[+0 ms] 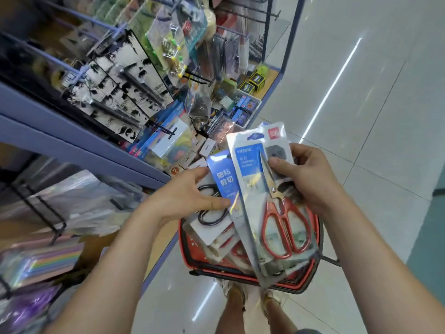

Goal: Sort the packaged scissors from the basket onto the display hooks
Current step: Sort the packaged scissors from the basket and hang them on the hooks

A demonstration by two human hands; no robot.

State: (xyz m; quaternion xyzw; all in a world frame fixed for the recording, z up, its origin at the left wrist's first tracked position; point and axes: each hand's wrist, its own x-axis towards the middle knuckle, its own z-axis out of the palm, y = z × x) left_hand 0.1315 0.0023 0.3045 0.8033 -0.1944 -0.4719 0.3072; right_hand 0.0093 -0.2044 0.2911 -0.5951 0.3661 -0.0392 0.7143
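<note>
Two hands are showing, the left hand [192, 196] and the right hand [310, 179], and between them they are holding three scissor packs: a black-handled pack [222, 186], a red-handled pack [277, 213] and a third pack [277, 143] behind. One basket [240, 273] is sitting below, holding more packs, too overlapped to count.

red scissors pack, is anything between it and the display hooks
Nothing visible blocks it. The right hand holds the red scissors pack in open air above the basket, and the hooks on the rack to the left are partly loaded.
</note>
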